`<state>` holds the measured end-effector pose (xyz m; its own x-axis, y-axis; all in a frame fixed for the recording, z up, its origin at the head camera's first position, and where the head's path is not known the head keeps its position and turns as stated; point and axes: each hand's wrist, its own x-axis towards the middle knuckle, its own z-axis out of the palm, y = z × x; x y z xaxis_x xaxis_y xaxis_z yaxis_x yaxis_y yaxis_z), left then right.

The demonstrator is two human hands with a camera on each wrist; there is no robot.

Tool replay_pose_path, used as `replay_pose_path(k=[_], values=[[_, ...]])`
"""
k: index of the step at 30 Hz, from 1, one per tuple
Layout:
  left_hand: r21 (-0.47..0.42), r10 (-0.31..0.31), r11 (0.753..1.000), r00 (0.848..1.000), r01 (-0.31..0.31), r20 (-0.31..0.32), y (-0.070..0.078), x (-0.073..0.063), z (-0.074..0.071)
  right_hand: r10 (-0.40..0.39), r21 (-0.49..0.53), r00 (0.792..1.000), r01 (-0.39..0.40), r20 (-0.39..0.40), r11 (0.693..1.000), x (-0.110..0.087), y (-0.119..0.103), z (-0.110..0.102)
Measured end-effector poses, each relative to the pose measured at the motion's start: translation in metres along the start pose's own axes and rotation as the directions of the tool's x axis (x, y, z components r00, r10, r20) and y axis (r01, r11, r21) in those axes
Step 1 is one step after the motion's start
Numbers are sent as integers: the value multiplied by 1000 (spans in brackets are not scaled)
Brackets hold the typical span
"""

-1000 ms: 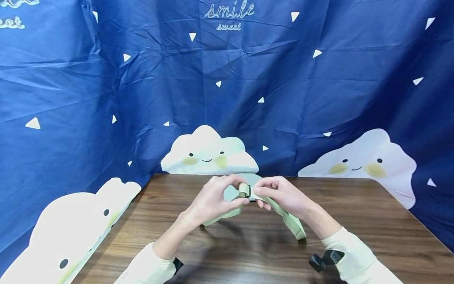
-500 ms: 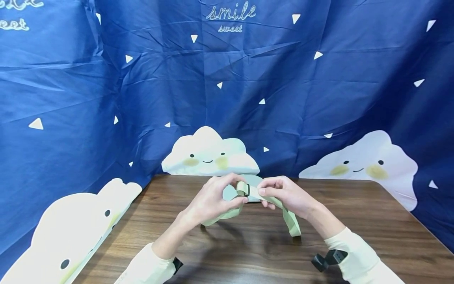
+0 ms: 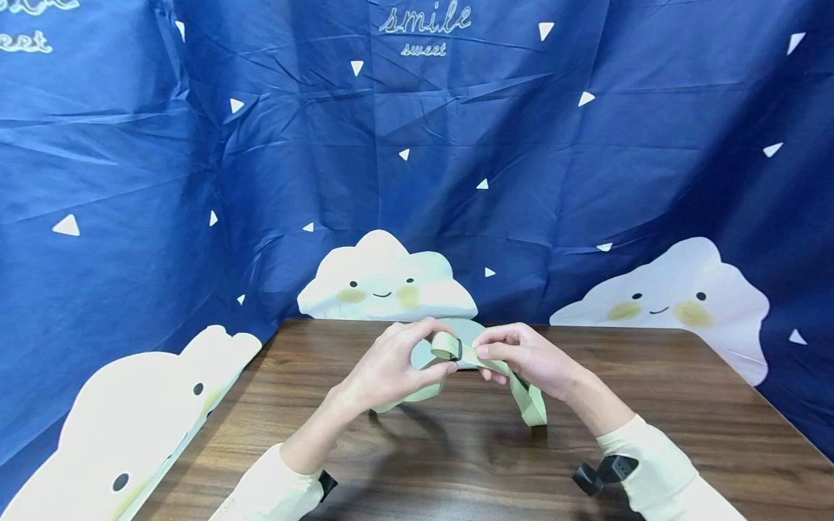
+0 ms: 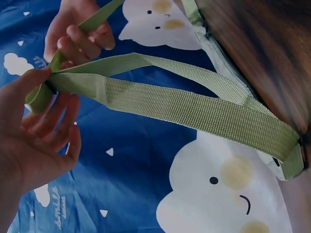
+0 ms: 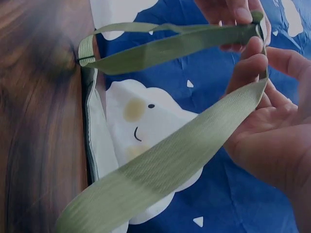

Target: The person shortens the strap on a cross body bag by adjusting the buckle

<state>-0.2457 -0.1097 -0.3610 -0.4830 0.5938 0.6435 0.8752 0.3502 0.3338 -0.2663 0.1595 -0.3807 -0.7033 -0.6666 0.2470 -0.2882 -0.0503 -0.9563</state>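
Two grips (image 3: 396,367) (image 3: 526,360), one strap (image 4: 184,109), one table (image 3: 664,405)

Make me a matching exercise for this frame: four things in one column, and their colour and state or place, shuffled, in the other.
Things:
1. Strap
2. Buckle
3. Table
4. Backdrop

Descriptions:
A. Blue, hanging behind the table
B. Green, a woven band
C. Brown, with wood grain
D. Dark, beside a small loop of the strap

Right pairs: 1-B, 2-D, 3-C, 4-A
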Motion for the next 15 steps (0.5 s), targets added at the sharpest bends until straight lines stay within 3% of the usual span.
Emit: replay_pose_path(k=[7, 12, 15], values=[[2, 8, 1000, 1000, -8, -2, -1, 0, 0, -37, 50, 998, 35, 43, 998, 1, 6, 0], [-24, 9, 1000, 1000, -8, 24, -1, 1, 4, -20, 101, 999, 16, 35, 995, 3, 7, 5], [-42, 16, 999, 999, -14, 42, -1, 1, 5, 1, 70, 999, -4, 39, 998, 3, 5, 9]])
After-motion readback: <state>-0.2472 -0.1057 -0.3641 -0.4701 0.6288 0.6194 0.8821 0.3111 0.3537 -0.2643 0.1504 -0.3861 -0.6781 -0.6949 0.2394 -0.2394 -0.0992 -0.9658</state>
